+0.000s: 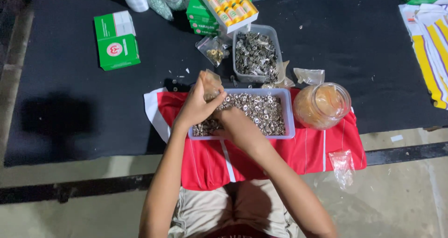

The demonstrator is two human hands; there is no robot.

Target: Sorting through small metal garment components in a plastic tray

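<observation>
Head view only. Landmark: clear tray [290, 112] full of small silver metal rings [261, 109], sitting on a red cloth [308, 149] over a black mat [70, 79].

Left hand [196, 108] above the tray's left end, fingers closed around a small clear plastic bag [211, 83], held upright at the tray's back-left corner. Right hand [237, 126] down inside the tray at its front-left part, resting on the rings, fingers curled; can't tell if it has any pinched.

Behind the tray: second clear tub [276, 42] of darker metal parts, almost touching the tray's back edge. Small bag of gold bits [213, 51] behind-left of the tray. Clear jar [322, 106] just beside the tray's right edge. Empty bag [343, 165] front-right of the tray, at the cloth's front edge. Green box [116, 41] well to the back-left, apart from everything.

Open mat to the left of the tray and right of the jar. Cloth's front edge hangs over the table edge, close to the tray's front rim.
</observation>
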